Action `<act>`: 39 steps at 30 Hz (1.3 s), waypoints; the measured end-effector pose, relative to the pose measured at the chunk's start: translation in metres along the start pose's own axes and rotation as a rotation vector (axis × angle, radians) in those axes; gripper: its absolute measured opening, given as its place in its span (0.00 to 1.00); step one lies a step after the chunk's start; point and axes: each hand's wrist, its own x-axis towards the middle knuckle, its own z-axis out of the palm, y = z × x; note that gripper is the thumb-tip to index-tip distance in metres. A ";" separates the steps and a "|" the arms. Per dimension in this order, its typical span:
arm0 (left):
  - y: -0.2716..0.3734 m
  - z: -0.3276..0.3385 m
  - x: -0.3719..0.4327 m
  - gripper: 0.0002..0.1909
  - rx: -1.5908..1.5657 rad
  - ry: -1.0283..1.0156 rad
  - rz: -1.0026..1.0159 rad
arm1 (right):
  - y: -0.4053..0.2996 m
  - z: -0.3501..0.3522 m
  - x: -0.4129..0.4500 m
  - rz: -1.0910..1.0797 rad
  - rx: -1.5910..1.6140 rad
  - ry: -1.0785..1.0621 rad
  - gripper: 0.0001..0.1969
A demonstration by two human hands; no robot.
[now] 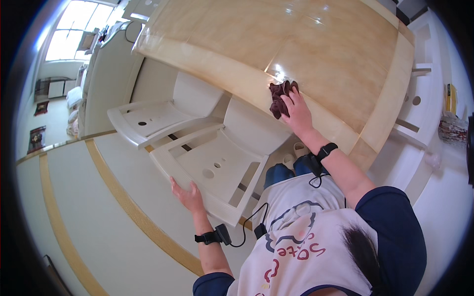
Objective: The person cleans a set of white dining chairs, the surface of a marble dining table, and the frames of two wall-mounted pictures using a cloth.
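Observation:
A crumpled dark brown cloth [280, 99] is bunched under the fingers of my right hand [299, 114], pressed against the near border of a glossy beige tabletop [237, 79]. My left hand [189, 196] is on the top rail of a white chair [207, 162], thumb on the inner side and fingers at the outer edge. That chair stands with its seat toward the table, and its back has cutouts and round holes.
Another white chair [159, 120] stands to the left along the table. A further white chair [414, 100] is at the right end, beside a clear plastic bag [452, 129]. Slippers [300, 149] show below the table edge. Farther left is a pale sofa [111, 79].

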 end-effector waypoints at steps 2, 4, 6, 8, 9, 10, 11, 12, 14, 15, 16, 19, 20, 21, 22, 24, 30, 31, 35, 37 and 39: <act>-0.001 0.000 -0.001 0.41 -0.014 0.006 -0.018 | -0.006 0.011 0.008 0.011 -0.021 -0.007 0.32; 0.002 -0.001 -0.001 0.41 -0.030 0.012 -0.037 | -0.015 0.018 0.014 0.035 -0.018 -0.028 0.33; 0.003 -0.002 0.000 0.40 -0.087 0.005 -0.030 | -0.022 0.026 0.017 0.067 -0.018 -0.050 0.33; 0.003 -0.002 0.001 0.40 -0.111 0.011 -0.033 | -0.023 0.032 0.019 0.043 -0.075 0.010 0.34; 0.003 -0.002 0.002 0.40 -0.135 0.016 -0.024 | -0.024 0.033 0.020 0.038 -0.088 0.009 0.34; 0.001 -0.002 0.001 0.40 -0.148 0.013 -0.030 | -0.025 0.035 0.020 0.036 -0.100 -0.012 0.34; -0.001 -0.002 0.001 0.40 -0.152 0.011 -0.041 | -0.026 0.036 0.020 0.034 -0.113 -0.033 0.35; -0.002 -0.003 0.000 0.40 -0.156 0.013 -0.055 | -0.026 0.038 0.021 0.026 -0.126 -0.034 0.35; -0.001 -0.004 -0.002 0.40 -0.166 0.009 -0.048 | -0.026 0.040 0.022 0.058 -0.219 -0.077 0.36; -0.002 -0.005 -0.001 0.39 -0.161 0.006 -0.029 | -0.027 0.041 0.022 0.050 -0.227 -0.077 0.36; -0.002 -0.007 0.001 0.39 -0.169 0.008 -0.035 | -0.029 0.042 0.022 0.056 -0.257 -0.090 0.36; -0.002 -0.010 0.001 0.39 -0.214 -0.010 -0.050 | -0.030 0.046 0.025 0.069 -0.337 -0.131 0.36; -0.002 -0.011 0.001 0.38 -0.220 -0.007 -0.057 | -0.030 0.048 0.026 0.073 -0.360 -0.142 0.36; -0.002 -0.012 0.001 0.38 -0.224 -0.001 -0.064 | -0.031 0.050 0.026 0.075 -0.380 -0.151 0.36; -0.002 -0.012 0.001 0.38 -0.230 0.000 -0.072 | -0.031 0.050 0.026 0.067 -0.386 -0.153 0.36; -0.003 -0.012 0.002 0.38 -0.226 -0.018 -0.091 | -0.033 0.049 0.028 0.081 -0.396 -0.172 0.36; -0.003 -0.015 0.005 0.37 -0.218 -0.004 -0.086 | -0.033 0.051 0.032 0.088 -0.397 -0.189 0.37; -0.003 -0.016 0.005 0.37 -0.221 -0.005 -0.087 | -0.033 0.052 0.031 0.087 -0.401 -0.189 0.37; -0.003 -0.020 0.005 0.36 -0.239 -0.014 -0.102 | -0.034 0.054 0.033 0.102 -0.420 -0.208 0.37; -0.003 -0.021 0.004 0.36 -0.249 -0.023 -0.118 | -0.036 0.052 0.033 0.098 -0.422 -0.207 0.37; -0.003 -0.021 0.004 0.35 -0.263 -0.031 -0.136 | -0.033 0.049 0.035 0.127 -0.425 -0.274 0.35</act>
